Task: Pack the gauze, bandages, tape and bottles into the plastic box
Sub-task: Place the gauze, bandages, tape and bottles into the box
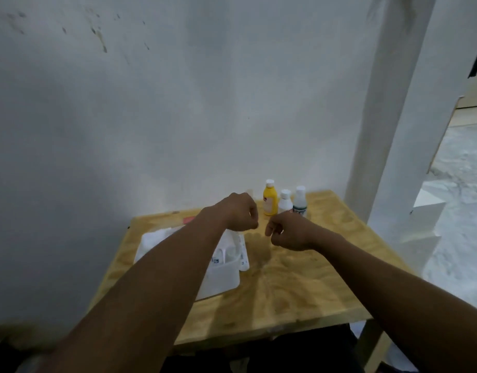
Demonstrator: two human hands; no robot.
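Since three bottles stood unpacked at the far edge of the pale wooden desk [299,278], we judged that the coming move turned on how they lay from the two hands. The yellow plastic bottle [269,201] with its white cap, the small white bottle [285,201] and the clear bottle [299,203] with a green-marked label stood upright in a close row, long axes vertical. They were just beyond the right hand [288,231], whose knuckles hid the feet of the two paler ones. The left hand [241,212] hovered a little further left, beside the yellow bottle in our view, so we reckoned the right hand the nearer to the row. The white plastic box [221,278] sat on the desk's left half, partly under the left forearm, holding white packets too blurred to name. Both hands hung above the desk, backs up, near each other but apart. Each grip was narrow, fingers curled toward the thumb; we saw nothing in either, yet could not tell whether something small was pinched. A bottle would call for a side-on grip round its body, then a carry leftward and toward us to the box.
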